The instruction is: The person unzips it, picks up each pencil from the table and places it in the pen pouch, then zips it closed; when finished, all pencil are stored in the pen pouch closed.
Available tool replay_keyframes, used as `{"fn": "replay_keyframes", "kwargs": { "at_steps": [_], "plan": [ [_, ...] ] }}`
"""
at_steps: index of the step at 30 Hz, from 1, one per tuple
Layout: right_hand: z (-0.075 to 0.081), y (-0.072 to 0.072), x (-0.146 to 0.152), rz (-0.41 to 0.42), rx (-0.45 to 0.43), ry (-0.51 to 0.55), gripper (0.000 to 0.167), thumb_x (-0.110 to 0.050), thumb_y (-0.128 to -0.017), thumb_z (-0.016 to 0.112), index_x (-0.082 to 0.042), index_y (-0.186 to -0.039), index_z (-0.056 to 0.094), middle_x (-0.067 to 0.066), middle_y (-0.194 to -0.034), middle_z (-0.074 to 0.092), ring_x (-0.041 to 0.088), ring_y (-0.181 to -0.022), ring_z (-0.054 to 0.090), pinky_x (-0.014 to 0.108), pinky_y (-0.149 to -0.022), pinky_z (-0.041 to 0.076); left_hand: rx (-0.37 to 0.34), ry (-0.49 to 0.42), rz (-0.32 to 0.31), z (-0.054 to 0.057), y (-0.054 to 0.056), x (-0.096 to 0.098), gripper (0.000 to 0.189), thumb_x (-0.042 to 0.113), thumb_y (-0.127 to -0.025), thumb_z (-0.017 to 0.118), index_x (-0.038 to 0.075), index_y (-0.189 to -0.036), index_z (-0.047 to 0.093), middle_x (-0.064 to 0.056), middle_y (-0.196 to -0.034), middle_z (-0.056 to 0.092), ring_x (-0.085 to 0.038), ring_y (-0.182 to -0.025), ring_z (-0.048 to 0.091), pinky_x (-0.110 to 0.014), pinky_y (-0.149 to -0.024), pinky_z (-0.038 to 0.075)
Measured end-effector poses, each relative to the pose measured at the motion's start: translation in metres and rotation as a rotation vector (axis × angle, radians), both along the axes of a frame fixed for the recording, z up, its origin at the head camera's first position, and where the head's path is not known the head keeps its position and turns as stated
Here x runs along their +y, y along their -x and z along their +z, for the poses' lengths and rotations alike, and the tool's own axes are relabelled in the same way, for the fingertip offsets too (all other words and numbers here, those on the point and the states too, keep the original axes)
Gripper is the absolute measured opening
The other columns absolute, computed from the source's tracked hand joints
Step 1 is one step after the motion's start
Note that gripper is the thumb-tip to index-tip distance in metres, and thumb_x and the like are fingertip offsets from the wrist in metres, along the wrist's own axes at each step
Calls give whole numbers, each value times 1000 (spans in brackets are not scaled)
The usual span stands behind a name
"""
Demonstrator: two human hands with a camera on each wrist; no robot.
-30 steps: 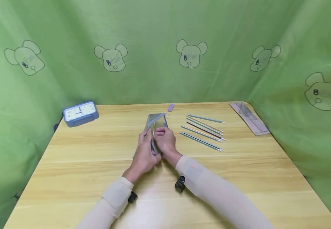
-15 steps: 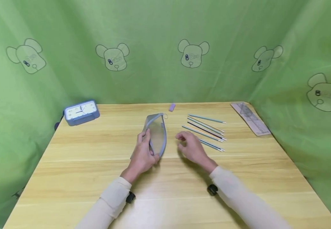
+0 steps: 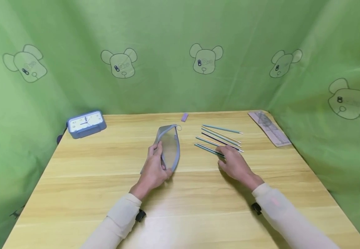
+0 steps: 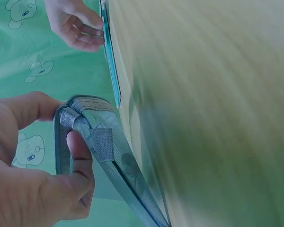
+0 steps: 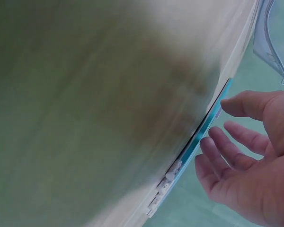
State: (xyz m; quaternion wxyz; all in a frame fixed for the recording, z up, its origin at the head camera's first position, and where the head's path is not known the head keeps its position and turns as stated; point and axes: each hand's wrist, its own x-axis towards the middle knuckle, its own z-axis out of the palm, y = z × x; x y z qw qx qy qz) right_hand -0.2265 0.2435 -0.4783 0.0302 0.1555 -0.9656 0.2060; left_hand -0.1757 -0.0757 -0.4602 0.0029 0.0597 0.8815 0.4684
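Pinching gaping pouch (image 3: 171, 143) with left hand (image 3: 153, 168); right hand (image 3: 234, 164) at nearest pencils (image 3: 207, 149), grip wide, fingers loosely curved, contact unclear.

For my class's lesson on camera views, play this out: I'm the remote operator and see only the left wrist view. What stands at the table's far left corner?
Observer: The head view shows a blue clock there.
Operator: And beyond the pouch that the left hand holds?
Observer: A purple eraser, apart from the pouch.
Operator: What about the far right?
Observer: A flat pink set of what look like rulers; too blurred to be sure.
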Motion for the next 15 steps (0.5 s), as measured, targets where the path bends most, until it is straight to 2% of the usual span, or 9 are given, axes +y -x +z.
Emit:
{"fn": "replay_keyframes", "kwargs": {
  "at_steps": [15],
  "plan": [
    [-2, 2, 5, 41, -4, -41, 40, 3, -92, 74, 4, -132, 68, 23, -125, 72, 40, -116, 70, 57, -101, 60, 0, 28, 10, -1, 1, -3, 115, -5, -78, 85, 0, -171, 16, -21, -171, 26, -12, -80, 60, -17, -67, 57]
  ]
}}
